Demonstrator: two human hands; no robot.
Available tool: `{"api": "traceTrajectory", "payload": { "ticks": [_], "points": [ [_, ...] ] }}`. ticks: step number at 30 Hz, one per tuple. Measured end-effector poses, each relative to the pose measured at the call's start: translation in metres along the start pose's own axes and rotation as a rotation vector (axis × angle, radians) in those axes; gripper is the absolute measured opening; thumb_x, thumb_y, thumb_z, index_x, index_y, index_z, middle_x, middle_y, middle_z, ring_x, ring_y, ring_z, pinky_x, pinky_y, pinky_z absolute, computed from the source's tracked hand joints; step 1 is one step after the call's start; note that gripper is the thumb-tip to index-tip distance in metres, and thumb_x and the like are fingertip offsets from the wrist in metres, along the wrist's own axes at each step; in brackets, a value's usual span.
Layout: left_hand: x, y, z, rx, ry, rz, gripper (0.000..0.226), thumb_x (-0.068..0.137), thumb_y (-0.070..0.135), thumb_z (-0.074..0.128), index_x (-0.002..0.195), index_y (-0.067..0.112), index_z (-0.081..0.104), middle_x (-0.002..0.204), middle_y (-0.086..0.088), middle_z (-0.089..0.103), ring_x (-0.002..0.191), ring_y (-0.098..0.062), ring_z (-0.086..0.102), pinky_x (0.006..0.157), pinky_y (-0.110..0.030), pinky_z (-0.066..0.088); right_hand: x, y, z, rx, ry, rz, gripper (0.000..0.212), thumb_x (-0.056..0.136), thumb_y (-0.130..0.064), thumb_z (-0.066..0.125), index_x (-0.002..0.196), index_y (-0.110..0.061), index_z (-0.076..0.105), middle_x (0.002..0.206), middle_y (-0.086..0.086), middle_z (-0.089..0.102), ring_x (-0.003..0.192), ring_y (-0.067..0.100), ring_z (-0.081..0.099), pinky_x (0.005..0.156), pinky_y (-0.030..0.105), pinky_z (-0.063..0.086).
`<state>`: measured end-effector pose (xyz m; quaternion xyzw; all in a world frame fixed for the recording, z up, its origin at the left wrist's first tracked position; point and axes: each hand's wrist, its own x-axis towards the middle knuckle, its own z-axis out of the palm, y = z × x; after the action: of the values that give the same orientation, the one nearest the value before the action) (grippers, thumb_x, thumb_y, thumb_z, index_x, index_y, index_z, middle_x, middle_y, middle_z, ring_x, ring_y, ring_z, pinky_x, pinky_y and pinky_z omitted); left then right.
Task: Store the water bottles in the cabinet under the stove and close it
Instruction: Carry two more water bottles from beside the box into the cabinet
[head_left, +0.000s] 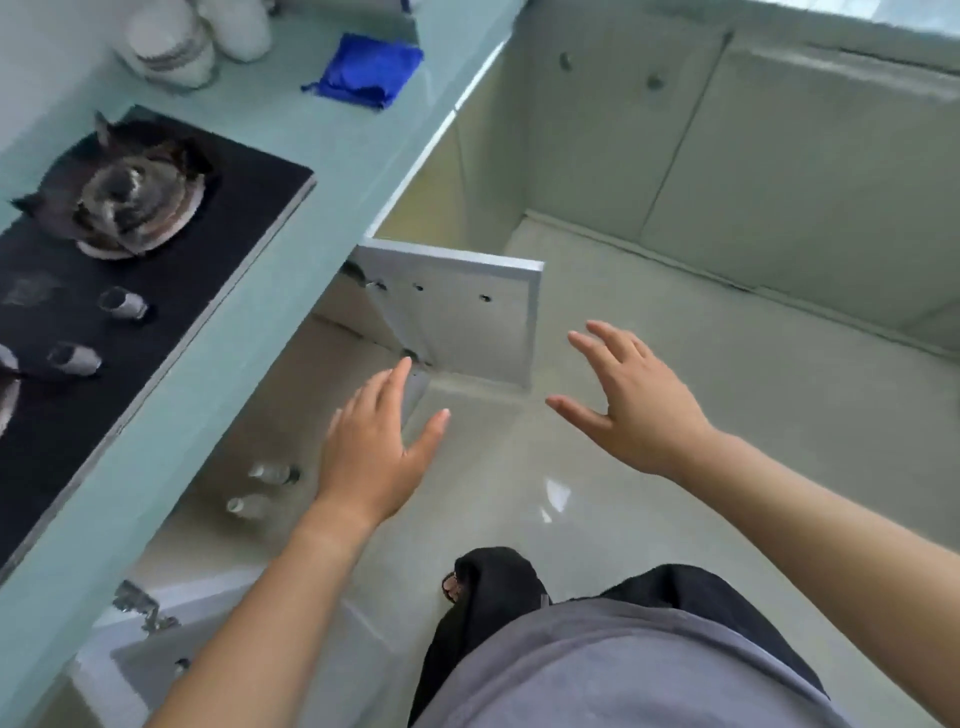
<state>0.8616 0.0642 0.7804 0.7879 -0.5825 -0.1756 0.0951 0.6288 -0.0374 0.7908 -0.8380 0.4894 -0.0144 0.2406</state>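
though blurred labels stay unreadable, two water bottles (262, 488) lie under empty hands (371, 447).

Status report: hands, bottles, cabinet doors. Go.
Left hand and right hand open, empty. Two water bottles lying inside the cabinet. Far door and near door open. Nothing blocking.

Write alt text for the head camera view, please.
Two empty, open hands, left and right, reach toward an open cabinet door under a stove. Two bottles lie inside the cabinet.
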Motion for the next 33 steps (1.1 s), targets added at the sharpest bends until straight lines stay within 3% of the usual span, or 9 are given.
{"api": "traceTrajectory", "payload": {
  "ticks": [7, 14, 20, 23, 26, 33],
  "points": [
    [0.03, 0.217, 0.071, 0.128, -0.149, 0.466, 0.083, 0.075, 0.07, 0.018, 0.143, 0.023, 0.029, 0.144, 0.0, 0.039, 0.133, -0.018, 0.035, 0.106, -0.048, 0.033, -0.139, 0.17, -0.052, 0.117, 0.215, 0.389, 0.075, 0.086, -0.059, 0.043, 0.146, -0.02, 0.023, 0.154, 0.005, 0.021, 0.142, 0.02, 0.016, 0.115, 0.033, 0.018],
    [0.007, 0.429, 0.154, 0.229, -0.316, 0.975, 0.08, 0.08, 0.069, 0.018, 0.143, 0.02, 0.029, 0.14, -0.002, 0.044, 0.13, -0.02, 0.039, 0.102, -0.047, 0.038, -0.301, 0.288, -0.064, 0.256, 0.448, 0.86, 0.075, 0.083, -0.061, 0.044, 0.144, -0.021, 0.025, 0.154, 0.001, 0.021, 0.142, 0.018, 0.017, 0.112, 0.039, 0.026],
    [-0.03, 0.549, 0.206, 0.309, -0.442, 1.316, 0.079, 0.08, 0.069, 0.016, 0.143, 0.022, 0.027, 0.142, 0.001, 0.042, 0.13, -0.019, 0.039, 0.104, -0.044, 0.036, -0.392, 0.322, -0.036, 0.426, 0.595, 1.23, 0.075, 0.084, -0.06, 0.043, 0.145, -0.021, 0.023, 0.154, 0.0, 0.018, 0.142, 0.017, 0.017, 0.112, 0.036, 0.025],
    [-0.051, 0.596, 0.236, 0.324, -0.561, 1.469, 0.07, 0.087, 0.064, 0.026, 0.143, 0.022, 0.028, 0.143, 0.002, 0.041, 0.131, -0.018, 0.038, 0.105, -0.038, 0.035, -0.415, 0.327, -0.025, 0.492, 0.684, 1.412, 0.075, 0.084, -0.059, 0.046, 0.144, -0.02, 0.025, 0.154, 0.001, 0.019, 0.142, 0.018, 0.018, 0.111, 0.036, 0.027],
    [-0.073, 0.637, 0.262, 0.307, -0.653, 1.637, 0.064, 0.09, 0.058, 0.033, 0.143, 0.022, 0.028, 0.143, 0.002, 0.041, 0.131, -0.017, 0.038, 0.104, -0.035, 0.032, -0.43, 0.326, -0.022, 0.518, 0.734, 1.576, 0.075, 0.084, -0.06, 0.044, 0.144, -0.02, 0.025, 0.154, 0.0, 0.018, 0.141, 0.019, 0.02, 0.111, 0.038, 0.029],
    [-0.124, 0.701, 0.314, 0.426, -0.835, 2.013, 0.066, 0.09, 0.061, 0.028, 0.143, 0.023, 0.025, 0.144, 0.002, 0.039, 0.131, -0.019, 0.037, 0.108, -0.038, 0.031, -0.453, 0.308, -0.007, 0.606, 0.869, 1.979, 0.071, 0.084, -0.056, 0.048, 0.141, -0.017, 0.031, 0.149, 0.001, 0.027, 0.137, 0.021, 0.026, 0.107, 0.038, 0.033]
  ]
}}
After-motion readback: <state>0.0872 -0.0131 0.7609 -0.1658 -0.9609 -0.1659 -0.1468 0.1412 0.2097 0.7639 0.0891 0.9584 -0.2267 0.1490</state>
